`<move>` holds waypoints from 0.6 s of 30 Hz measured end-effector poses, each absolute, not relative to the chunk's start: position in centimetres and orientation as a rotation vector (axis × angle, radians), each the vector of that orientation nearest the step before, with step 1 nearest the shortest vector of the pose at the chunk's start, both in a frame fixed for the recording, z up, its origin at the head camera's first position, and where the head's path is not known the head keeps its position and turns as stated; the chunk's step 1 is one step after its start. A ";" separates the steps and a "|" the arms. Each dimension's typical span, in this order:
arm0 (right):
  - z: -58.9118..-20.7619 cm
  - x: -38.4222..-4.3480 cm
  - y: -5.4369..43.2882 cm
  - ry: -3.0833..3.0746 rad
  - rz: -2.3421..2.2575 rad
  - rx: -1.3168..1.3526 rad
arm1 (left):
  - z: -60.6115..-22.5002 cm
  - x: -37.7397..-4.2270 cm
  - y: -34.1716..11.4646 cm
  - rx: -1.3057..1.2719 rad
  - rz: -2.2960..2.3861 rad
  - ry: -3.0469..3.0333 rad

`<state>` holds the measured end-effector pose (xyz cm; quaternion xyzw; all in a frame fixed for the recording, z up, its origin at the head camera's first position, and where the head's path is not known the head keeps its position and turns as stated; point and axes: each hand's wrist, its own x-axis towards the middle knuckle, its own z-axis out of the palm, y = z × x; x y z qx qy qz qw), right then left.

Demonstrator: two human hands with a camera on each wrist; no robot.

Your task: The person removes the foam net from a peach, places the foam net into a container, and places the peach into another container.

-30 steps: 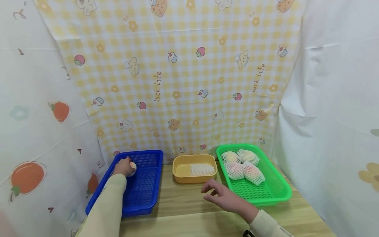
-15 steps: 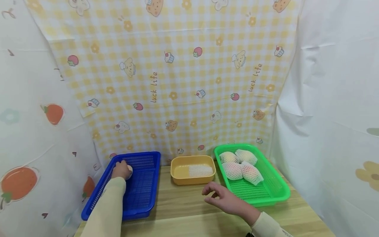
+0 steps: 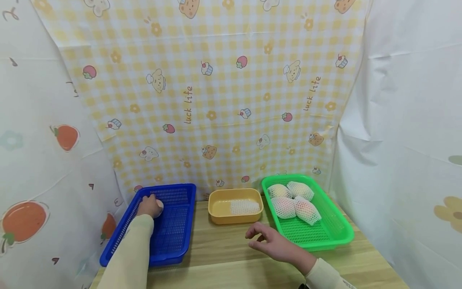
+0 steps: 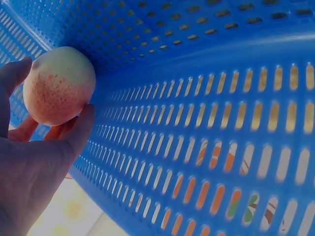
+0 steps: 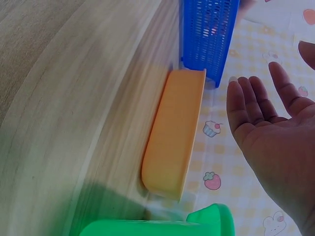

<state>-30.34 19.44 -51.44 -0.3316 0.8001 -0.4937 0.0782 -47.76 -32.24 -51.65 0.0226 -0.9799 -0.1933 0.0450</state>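
A pale peach with a red blush (image 4: 59,86) lies in the far left corner of the blue basket (image 3: 169,258). My left hand (image 3: 147,206) reaches into that basket and holds the peach, with thumb and fingers curled round it in the left wrist view. Over the table in front of the yellow box (image 3: 234,219), my right hand (image 3: 272,243) hovers with loosely bent fingers and nothing in it. Inside the yellow box lies a white foam net sleeve (image 3: 245,207). The green basket (image 3: 339,237) holds several net-wrapped fruits (image 3: 284,207), right of the yellow box.
The wooden table (image 3: 213,249) carries all three containers in a row. A checked cloth (image 3: 223,92) hangs behind them, and white cloths (image 3: 404,120) stand at both sides. Both baskets have raised rims.
My left hand stays at the peach, shifting only slightly with the basket in the view. The right hand keeps nearly the same place. The head view has turned a little.
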 end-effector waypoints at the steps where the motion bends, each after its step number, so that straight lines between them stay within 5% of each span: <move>1: -51.4 -30.3 19.4 2.395 -1.479 -0.993 | -51.7 -47.8 -32.3 0.061 -0.588 -2.991; 18: -51.0 -30.1 19.7 2.391 -1.478 -0.995 | -44.5 -44.8 -28.1 -0.169 -0.789 -2.916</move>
